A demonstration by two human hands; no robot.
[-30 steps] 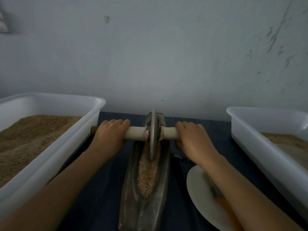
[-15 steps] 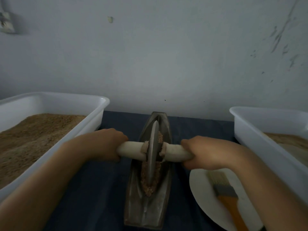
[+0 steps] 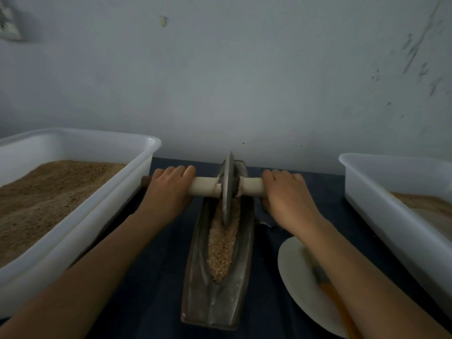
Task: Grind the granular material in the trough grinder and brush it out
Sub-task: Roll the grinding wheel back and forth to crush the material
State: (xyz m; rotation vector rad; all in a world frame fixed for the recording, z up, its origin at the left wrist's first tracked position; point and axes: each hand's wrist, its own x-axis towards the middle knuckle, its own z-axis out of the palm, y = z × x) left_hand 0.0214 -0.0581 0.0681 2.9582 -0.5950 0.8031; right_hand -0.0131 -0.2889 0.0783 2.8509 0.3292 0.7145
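Trough grinder (image 3: pixel 220 272): holding coarse grain.
Left hand (image 3: pixel 168 192), right hand (image 3: pixel 283 195): gripping the axle (image 3: pixel 204 187).
Technique: pressing evenly, keeping the wheel (image 3: pixel 228 189) centred.

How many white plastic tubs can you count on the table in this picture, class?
2. One white tub stands left of the trough grinder, heaped with brown granules. The other tub stands at the right, cut off by the frame edge. No others show.
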